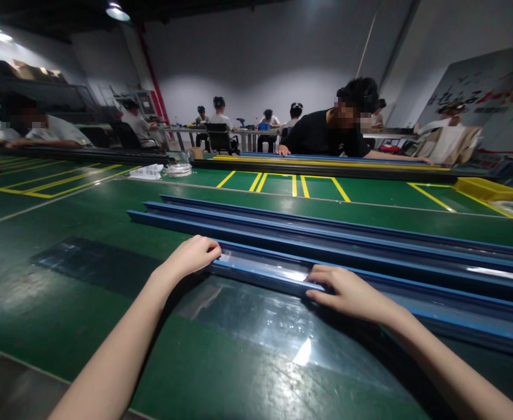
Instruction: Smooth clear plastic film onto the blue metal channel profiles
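Film seemingly lines the nearest blue channel, mid-frame; clear sheet below lies outside. Left hand and right hand pinch its edge, the channel's.

Blue channels, right ends apparently offscreen

The blue channel looks smooth, satiny; the clear sheet toward the green tabletop's near edge, glossy plastic; the tabletop, smooth, softly shiny.
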The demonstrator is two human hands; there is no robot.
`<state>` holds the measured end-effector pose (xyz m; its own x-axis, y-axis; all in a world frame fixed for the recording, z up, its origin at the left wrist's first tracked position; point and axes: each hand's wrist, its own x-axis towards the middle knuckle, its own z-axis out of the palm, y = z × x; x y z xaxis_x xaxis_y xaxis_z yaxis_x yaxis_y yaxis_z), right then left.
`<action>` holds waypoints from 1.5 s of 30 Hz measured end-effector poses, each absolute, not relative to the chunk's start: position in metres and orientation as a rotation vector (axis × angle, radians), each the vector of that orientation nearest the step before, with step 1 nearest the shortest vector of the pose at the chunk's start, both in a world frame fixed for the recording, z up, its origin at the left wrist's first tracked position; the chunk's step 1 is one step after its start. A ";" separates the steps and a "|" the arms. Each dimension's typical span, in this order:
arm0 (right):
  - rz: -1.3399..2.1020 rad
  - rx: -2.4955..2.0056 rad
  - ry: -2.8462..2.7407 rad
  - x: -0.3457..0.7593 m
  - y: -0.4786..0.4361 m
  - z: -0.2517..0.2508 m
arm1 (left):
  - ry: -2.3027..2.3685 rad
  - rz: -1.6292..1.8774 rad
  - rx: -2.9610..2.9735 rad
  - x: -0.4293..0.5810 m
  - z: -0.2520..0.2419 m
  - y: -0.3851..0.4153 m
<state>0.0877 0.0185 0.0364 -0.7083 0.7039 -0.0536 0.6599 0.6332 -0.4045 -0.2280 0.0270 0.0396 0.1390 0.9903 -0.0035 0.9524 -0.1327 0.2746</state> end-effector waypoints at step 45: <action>0.328 -0.979 -2.947 -0.064 0.043 0.037 | 2.222 0.200 2.091 -0.256 0.038 0.028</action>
